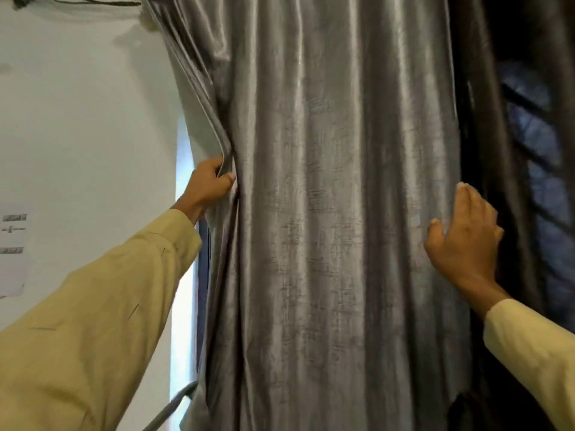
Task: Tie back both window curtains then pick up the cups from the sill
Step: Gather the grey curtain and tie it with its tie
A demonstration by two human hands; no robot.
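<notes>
- A grey, sheeny curtain [326,213] hangs in deep vertical folds and fills the middle of the head view from top to bottom
- The left hand [208,185] is closed around the curtain's left edge, fingers curled behind the bunched fabric and the thumb pressed on the front
- Above that grip the edge slants up and to the left toward the top of the white wall [77,119]
- Just beside the gripped edge a narrow bright strip of window [183,244] shows between wall and fabric
- The right hand [463,241] lies flat on the curtain's right side, fingers straight and close together, pointing up, gripping nothing
- Beyond the right hand the cloth falls into dark shadow, with a dim bluish patch crossed by dark bars [541,150] at the far right
- Both arms wear pale yellow sleeves [93,321]
- A small paper with blurred print [14,234] is stuck to the wall at the left
- A thin grey strip [174,402] slants below the left sleeve; I cannot tell what it is
- No cups or sill are in view
</notes>
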